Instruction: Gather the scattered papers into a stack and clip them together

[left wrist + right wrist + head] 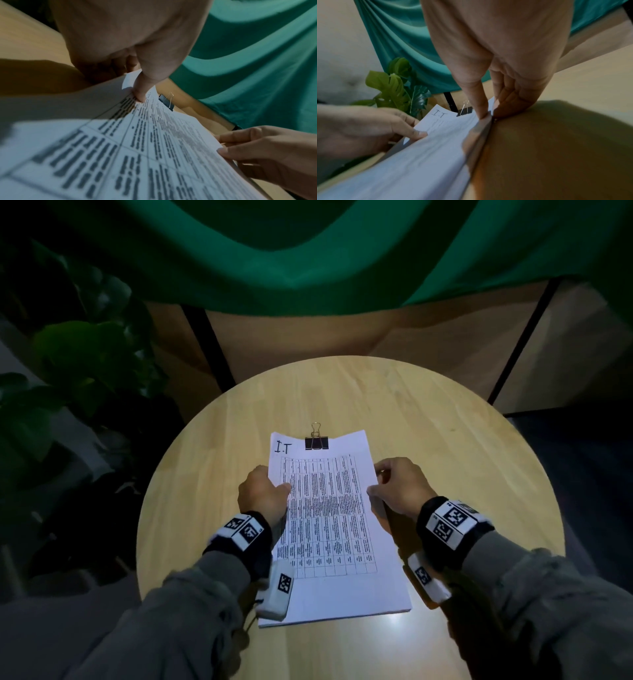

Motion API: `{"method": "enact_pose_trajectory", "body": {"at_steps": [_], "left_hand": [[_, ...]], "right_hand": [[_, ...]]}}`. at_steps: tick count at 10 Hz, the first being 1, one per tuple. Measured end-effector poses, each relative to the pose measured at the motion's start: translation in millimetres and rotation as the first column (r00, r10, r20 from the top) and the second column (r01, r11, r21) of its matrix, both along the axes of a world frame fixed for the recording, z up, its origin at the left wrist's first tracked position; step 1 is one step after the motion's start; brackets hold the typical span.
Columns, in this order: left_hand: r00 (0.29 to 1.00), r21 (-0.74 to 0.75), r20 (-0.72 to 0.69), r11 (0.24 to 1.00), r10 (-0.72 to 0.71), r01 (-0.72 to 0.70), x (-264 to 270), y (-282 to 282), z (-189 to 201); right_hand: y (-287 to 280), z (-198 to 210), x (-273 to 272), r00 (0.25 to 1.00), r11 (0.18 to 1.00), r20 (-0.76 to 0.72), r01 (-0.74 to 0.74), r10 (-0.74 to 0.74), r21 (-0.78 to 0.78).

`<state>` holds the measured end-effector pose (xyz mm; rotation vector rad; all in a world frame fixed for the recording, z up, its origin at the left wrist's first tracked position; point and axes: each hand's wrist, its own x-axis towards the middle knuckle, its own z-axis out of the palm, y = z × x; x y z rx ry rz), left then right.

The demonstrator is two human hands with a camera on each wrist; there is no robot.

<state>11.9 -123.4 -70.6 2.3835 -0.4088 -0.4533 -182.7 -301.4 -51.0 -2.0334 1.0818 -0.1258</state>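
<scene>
Round wooden table [445,440], clipped paper stack [342,583]

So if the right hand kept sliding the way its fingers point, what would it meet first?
Probably nothing but bare table: the right hand points along the paper stack edge; the binder clip sits off to its left.

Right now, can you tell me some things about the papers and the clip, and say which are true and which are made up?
1. The binder clip is on the far edge of the paper stack. True.
2. The left hand lies flat on the table, away from the stack. False: it holds the stack's left edge, thumb on top.
3. The right hand holds the stack's right edge. True.
4. The top sheet is blank. False: it has a printed table and "I.T" handwritten.
5. The round wooden table is square. False: it is round.
</scene>
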Motion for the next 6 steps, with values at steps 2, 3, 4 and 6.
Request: {"method": "enact_pose_trajectory", "body": {"at_steps": [2,3,4,6], "left_hand": [[0.999,0.102,0.033,0.995,-0.001,-0.003,15.7,-14.6,-1.9],[0.998,0.163,0.05,0.986,-0.03,0.021,21.7,-16.6,-1.7],[0.997,0.189,0.058,0.981,-0.043,0.031,24.5,-15.7,-1.7],[0.993,0.121,-0.043,0.986,-0.114,0.118,32.4,4.8,13.2]], "right_hand": [[3.9,-1.3,10.2,0.998,0.995,0.052,0.044,-0.039,-0.091],[4.0,-2.4,13.3,0.999,0.993,0.038,0.029,-0.025,-0.116],[4.4,-0.3,13.1,1.0,0.992,0.014,0.02,-0.018,-0.123],[1.1,0.0,8.6,0.999,0.995,-0.04,-0.001,-0.003,-0.102]]}}
